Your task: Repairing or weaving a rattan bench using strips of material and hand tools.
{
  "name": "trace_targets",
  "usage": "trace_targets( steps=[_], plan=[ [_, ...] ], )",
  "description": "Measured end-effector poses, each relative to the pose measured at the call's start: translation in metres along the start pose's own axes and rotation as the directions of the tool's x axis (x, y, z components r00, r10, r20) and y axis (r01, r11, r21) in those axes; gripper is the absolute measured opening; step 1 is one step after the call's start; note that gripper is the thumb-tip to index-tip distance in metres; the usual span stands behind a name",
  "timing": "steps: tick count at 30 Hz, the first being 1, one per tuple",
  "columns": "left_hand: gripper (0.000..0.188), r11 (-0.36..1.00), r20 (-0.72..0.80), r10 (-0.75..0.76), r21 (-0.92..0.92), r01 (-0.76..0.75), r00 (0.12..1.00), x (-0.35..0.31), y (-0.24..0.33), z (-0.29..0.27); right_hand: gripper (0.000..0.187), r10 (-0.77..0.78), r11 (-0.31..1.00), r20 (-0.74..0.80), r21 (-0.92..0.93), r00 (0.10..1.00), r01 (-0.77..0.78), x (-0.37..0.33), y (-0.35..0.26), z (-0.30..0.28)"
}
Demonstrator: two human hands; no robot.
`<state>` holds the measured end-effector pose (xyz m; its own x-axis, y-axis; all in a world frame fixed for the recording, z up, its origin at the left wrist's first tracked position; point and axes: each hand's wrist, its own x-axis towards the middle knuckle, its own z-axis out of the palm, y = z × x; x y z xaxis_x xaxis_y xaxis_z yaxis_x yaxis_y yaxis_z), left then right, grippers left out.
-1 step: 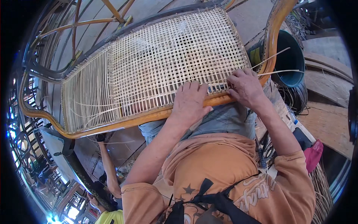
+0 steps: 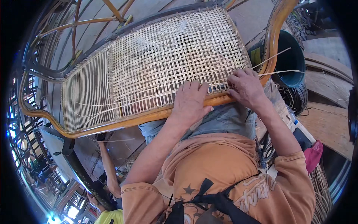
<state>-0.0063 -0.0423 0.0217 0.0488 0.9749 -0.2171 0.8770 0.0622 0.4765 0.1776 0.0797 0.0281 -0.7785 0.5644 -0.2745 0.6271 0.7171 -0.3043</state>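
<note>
A woven cane panel (image 2: 167, 56) fills a curved rattan chair frame (image 2: 149, 116) that lies across my lap. Its middle and right part is an open square weave, while the left part has strands running one way only. My left hand (image 2: 189, 100) lies on the near edge of the weave, fingers stretched over the strands and thumb along the rail. At the near right corner, the curled fingers of my right hand (image 2: 247, 89) pinch at the weave's edge. A loose cane strand (image 2: 281, 72) sticks out to the right from under that hand; its gripped part is hidden.
A dark green bucket (image 2: 292, 59) stands beyond the frame's right side, near wooden boards (image 2: 328, 123). A pink cloth (image 2: 313, 156) lies by my right elbow. At lower left, another person's forearm (image 2: 108, 164) reaches up beside a dark frame part (image 2: 84, 175).
</note>
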Motion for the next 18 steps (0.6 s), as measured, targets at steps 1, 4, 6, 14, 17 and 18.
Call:
trace_targets(
  steps=[1, 4, 6, 14, 17, 18],
  plan=[
    [0.058, 1.000, -0.014, -0.002, -0.015, 0.002, 1.000, 0.001, 0.000, 0.001, 0.030, -0.008, 1.000, 0.011, -0.003, 1.000, 0.008, 0.000, 0.000, 0.000],
    [0.058, 1.000, -0.005, -0.020, -0.023, 0.020, 1.000, 0.001, -0.001, 0.001, 0.030, 0.014, 1.000, -0.023, -0.004, 1.000, -0.014, -0.002, -0.001, 0.001],
    [0.058, 0.999, 0.012, -0.030, -0.014, 0.030, 0.999, 0.001, 0.000, 0.000, 0.029, -0.012, 1.000, -0.020, 0.011, 1.000, 0.012, -0.002, 0.000, 0.001],
    [0.057, 0.995, 0.027, 0.043, -0.086, -0.041, 0.999, -0.012, -0.006, -0.004, 0.021, -0.015, 0.999, 0.176, -0.028, 0.984, 0.020, 0.012, -0.009, -0.020],
    [0.061, 0.997, -0.082, 0.039, -0.061, -0.044, 0.996, -0.055, -0.043, -0.029, 0.030, -0.001, 1.000, 0.039, 0.010, 0.999, 0.001, 0.015, -0.033, -0.028],
    [0.063, 0.999, -0.035, -0.046, 0.004, 0.047, 0.998, -0.069, -0.058, -0.039, 0.030, -0.023, 1.000, 0.032, 0.022, 0.999, 0.023, 0.019, -0.049, -0.022]
  ],
)
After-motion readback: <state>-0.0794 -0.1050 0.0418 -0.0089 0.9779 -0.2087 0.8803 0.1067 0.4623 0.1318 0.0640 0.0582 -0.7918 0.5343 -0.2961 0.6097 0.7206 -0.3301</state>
